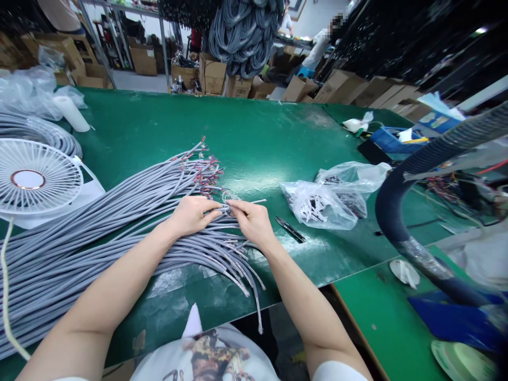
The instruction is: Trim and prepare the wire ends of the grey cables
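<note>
My left hand (pixel 196 214) pinches a grey cable close to its end, above the bundle. Right beside it, my right hand (pixel 249 218) has thumb and fingers closed on the tip of that same cable, where thin pale strands stick out. Beneath and around both hands spreads a thick bundle of grey cables (pixel 130 206). At the far side their ends show red and dark inner wires (pixel 210 174); nearer ends (pixel 238 259) look pale and braided. Black thread snips (pixel 291 229) lie on the green table to the right of my right hand.
Plastic bags of small black and white parts (pixel 317 203) sit right of the snips. A white fan (pixel 29 180) and coiled cable (pixel 35 132) stand left. A thick dark hose (pixel 391 201) arches over the right side. Cardboard boxes (pixel 214 74) line the table's far edge.
</note>
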`<state>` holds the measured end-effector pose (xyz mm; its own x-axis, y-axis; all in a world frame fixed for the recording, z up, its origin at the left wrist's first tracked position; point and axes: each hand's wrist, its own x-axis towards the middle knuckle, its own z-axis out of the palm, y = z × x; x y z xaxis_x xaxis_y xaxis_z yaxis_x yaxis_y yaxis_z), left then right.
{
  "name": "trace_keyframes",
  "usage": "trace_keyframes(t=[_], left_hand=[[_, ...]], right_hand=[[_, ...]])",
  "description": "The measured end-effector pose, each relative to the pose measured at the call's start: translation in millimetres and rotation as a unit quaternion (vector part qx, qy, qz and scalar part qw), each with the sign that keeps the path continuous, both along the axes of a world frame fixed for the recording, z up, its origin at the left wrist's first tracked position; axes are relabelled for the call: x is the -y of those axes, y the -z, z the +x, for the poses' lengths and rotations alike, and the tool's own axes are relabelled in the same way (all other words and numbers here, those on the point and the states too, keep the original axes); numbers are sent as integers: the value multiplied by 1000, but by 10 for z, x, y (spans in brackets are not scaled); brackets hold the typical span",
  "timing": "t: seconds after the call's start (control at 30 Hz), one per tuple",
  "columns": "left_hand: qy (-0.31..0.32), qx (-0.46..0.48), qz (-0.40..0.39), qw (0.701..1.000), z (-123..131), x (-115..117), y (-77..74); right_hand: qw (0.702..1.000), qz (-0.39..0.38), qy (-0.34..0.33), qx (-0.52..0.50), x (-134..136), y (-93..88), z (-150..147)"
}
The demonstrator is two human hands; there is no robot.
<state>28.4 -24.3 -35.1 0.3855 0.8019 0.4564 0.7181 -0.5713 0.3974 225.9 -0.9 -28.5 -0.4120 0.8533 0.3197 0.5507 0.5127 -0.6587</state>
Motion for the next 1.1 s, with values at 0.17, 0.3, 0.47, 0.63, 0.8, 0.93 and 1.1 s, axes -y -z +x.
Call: trace_keyframes(t=[0.17, 0.3, 0.47, 0.63, 0.8, 0.93, 1.1], left_hand=[[3, 14, -27, 1000, 29, 30, -6], [17, -6, -3, 1000, 53, 34, 18], [18, 1, -7, 1000, 96, 54, 22], [22, 19, 2, 1000, 156, 72, 30], [73, 116, 9, 991, 181, 86, -4], [53, 315, -32, 947, 119, 50, -81], [-1, 585, -175, 792, 38, -49, -145]], right_hand=[[1000, -14, 2, -8, -13, 15, 2], [999, -33, 6, -35, -26, -9, 7], [995, -56, 11, -80, -49, -97, 10], [990, -90, 1, -108, -49, -133, 14], [976, -168, -26, -138, -119, -209, 17], [931, -301, -46, -200, -180, -252, -54], [885, -389, -42, -254, -172, -200, -139]])
